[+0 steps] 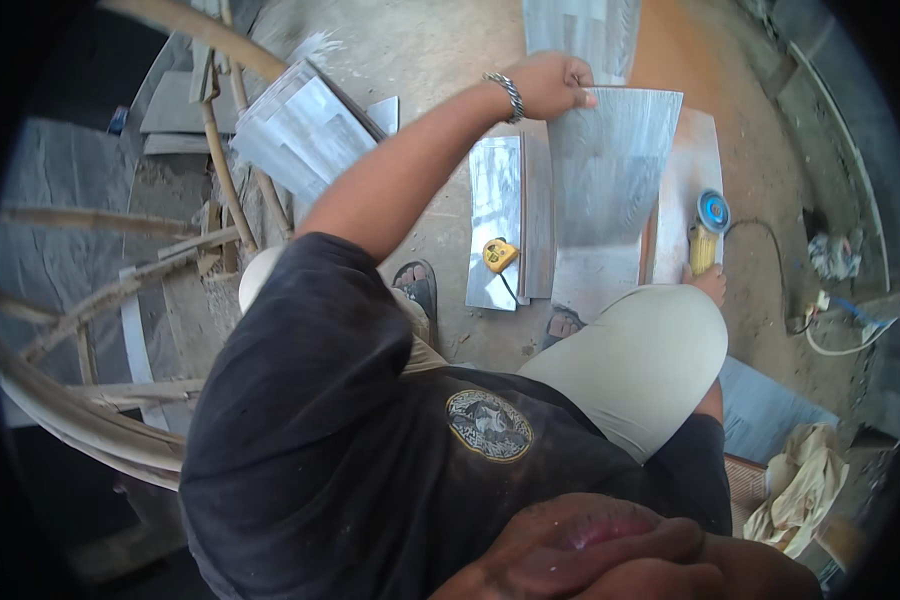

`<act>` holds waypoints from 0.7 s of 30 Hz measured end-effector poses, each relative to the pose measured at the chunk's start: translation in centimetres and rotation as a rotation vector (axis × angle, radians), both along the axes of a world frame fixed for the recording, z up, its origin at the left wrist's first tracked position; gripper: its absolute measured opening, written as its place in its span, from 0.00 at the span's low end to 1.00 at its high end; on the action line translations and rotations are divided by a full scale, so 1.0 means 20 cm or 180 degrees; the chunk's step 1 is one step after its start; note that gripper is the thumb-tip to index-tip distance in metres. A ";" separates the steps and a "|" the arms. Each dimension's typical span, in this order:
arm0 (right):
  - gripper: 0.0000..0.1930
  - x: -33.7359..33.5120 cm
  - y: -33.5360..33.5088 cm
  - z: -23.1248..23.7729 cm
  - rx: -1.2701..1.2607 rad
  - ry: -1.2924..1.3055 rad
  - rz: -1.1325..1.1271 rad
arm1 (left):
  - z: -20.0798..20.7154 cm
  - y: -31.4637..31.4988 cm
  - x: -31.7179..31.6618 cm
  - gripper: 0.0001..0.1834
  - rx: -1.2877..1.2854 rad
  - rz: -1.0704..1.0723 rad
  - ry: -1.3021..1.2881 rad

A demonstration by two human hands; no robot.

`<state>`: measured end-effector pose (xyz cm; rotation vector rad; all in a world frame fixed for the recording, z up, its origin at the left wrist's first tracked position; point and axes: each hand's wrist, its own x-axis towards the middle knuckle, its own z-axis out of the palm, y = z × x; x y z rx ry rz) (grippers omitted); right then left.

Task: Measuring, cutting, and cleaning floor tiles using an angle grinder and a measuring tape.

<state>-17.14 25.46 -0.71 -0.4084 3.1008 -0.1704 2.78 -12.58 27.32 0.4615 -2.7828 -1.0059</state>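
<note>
- Pinching the grey wood-grain tile (615,165) by its far left corner, the left hand (558,88) held it between the glossy strip (492,195) and the angle grinder (708,236).
- The right hand (709,286), partly hidden by the knee (675,335), grasped the grinder's yellow body.
- A yellow tape measure (500,255) lay on the strip, near its right edge.

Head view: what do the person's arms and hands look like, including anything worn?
The left hand and right hand are ungloved. A chain-like metallic bracelet circles the left wrist. Both sleeves are short and dark. The right wrist is hidden.
</note>
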 end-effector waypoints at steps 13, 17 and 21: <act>0.38 -0.15 0.05 0.01 0.0908 0.0424 -0.0351 | 0.32 -0.76 1.35 0.10 -0.1231 0.1527 0.0571; 0.37 -0.23 -0.02 0.60 0.0834 -0.0505 0.0679 | 0.12 -1.05 1.66 0.10 -0.1195 0.1853 0.0830; 0.37 -0.16 -0.19 1.25 -0.0133 -0.0887 0.1302 | -0.09 -1.24 1.93 0.16 -0.1055 0.2359 0.0312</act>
